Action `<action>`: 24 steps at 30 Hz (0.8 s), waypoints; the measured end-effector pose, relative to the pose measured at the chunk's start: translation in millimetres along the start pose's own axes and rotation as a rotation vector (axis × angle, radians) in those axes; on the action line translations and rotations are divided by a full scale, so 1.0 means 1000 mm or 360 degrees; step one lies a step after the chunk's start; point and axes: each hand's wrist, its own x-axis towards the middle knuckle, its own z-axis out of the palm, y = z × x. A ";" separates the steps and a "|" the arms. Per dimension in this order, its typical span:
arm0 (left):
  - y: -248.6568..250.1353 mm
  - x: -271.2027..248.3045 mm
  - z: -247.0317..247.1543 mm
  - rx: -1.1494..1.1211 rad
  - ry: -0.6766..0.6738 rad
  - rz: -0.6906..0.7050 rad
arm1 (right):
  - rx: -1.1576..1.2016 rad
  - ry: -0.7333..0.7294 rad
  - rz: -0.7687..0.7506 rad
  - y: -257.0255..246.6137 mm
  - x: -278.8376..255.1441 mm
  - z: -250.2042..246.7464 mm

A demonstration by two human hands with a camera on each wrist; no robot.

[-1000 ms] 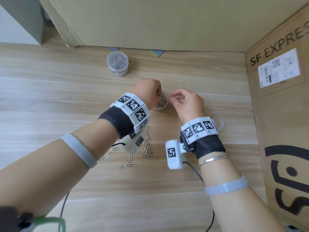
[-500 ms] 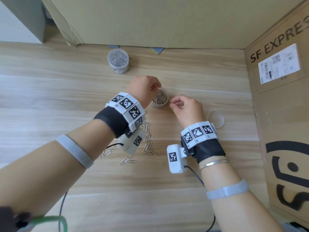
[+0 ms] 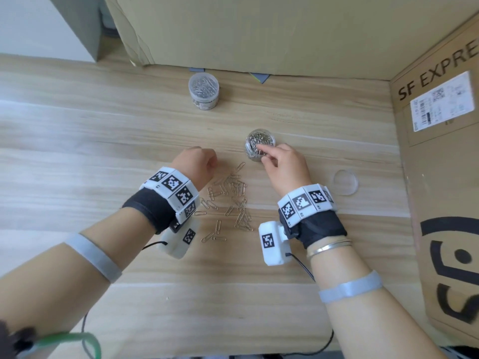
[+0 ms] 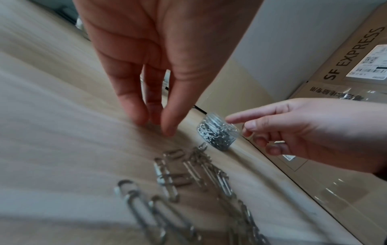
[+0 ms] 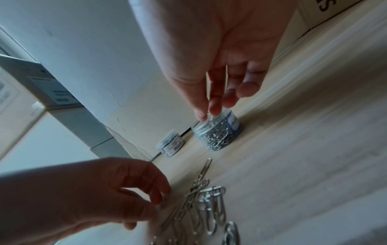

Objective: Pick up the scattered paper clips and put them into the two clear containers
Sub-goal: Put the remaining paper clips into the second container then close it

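Note:
Several silver paper clips [image 3: 230,200] lie scattered on the wooden table between my wrists, also in the left wrist view [image 4: 188,182]. An open clear container [image 3: 260,143] full of clips stands beyond them. My right hand [image 3: 280,161] hovers over its mouth, with the thumb and index fingertips [image 5: 215,109] at the rim, slightly apart; no clip shows between them. My left hand [image 3: 199,164] reaches down left of the pile, fingertips [image 4: 136,119] at the bare table top, holding nothing. A second clear container [image 3: 203,92], lidded and full, stands farther back.
A clear round lid [image 3: 344,182] lies on the table right of my right hand. Cardboard boxes wall the back [image 3: 259,35] and the right side [image 3: 440,177]. Cables trail from both wrist cameras toward the table's near edge.
My left hand has drawn back from the open container to the table left of the clip pile. My right hand has moved forward over the container's mouth.

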 end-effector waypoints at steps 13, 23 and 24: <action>-0.023 -0.023 0.010 0.0001 -0.0028 -0.0026 | -0.0217 -0.0351 -0.0123 -0.016 -0.025 0.035; -0.041 -0.043 -0.003 0.0277 -0.0220 -0.0015 | -0.0058 -0.0301 -0.0071 -0.015 -0.042 0.043; -0.042 -0.046 -0.003 0.0298 -0.0230 -0.0006 | -0.0090 -0.0318 -0.0069 -0.015 -0.042 0.044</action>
